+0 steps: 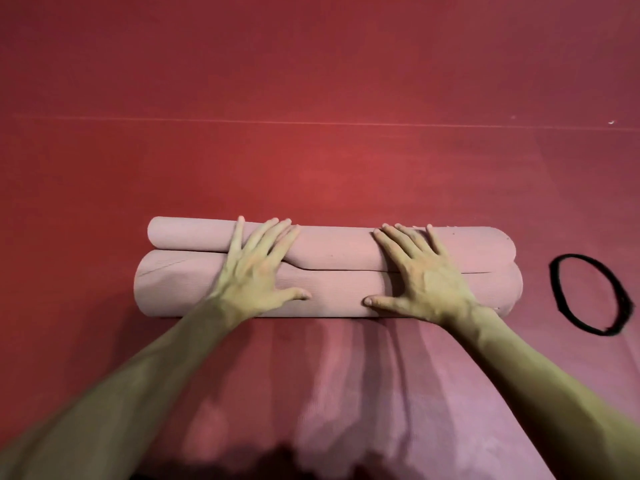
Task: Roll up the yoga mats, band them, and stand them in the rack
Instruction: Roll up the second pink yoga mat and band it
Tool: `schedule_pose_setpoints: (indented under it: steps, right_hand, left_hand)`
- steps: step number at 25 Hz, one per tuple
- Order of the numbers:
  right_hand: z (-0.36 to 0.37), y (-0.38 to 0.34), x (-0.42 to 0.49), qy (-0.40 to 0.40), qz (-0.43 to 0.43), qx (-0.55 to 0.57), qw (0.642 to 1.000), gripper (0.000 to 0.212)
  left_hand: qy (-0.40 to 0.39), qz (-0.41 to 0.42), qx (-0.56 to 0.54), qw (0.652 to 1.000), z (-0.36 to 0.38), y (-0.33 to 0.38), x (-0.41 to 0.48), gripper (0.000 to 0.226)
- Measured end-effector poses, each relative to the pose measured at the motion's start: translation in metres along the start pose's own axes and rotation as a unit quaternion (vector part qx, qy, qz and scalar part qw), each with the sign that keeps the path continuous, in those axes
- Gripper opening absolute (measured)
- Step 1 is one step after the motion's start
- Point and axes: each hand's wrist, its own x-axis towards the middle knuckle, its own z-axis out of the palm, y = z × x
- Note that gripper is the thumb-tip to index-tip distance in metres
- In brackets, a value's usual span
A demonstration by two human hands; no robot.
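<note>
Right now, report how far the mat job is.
Done: part of the pink foam yoga mat is rolled. In hand: left hand and right hand press flat on the roll; a flat stretch is unrolled. Left: the black elastic loop lies unused on the red floor; no rack in view.

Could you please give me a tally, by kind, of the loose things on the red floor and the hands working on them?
Pink yoga mat, partly rolled: 1
Black band, lying on the floor apart from the mat: 1
Hands pressing flat on the roll: 2 (left hand, right hand)
Total: 4
</note>
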Motion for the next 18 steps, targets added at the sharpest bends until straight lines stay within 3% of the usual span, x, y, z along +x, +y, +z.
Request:
schedule_pose_setpoints:
  steps: [3,12,18]
  right_hand:
    - [0.008,-0.003,-0.008,-0.012,0.004,-0.007,1.000,0.129]
    - [0.000,-0.007,0.000,0.014,0.008,-0.032,0.999,0.126]
    - [0.005,-0.003,0.003,-0.010,0.008,0.005,1.000,0.126]
  left_hand:
    - [-0.007,0.038,0.029,0.999,0.005,0.018,0.006,0.116]
    - [0.100,-0.026,-0.025,0.994,0.018,0.021,0.025,0.075]
    - [0.107,0.029,0.088,0.990,0.029,0.015,0.028,0.069]
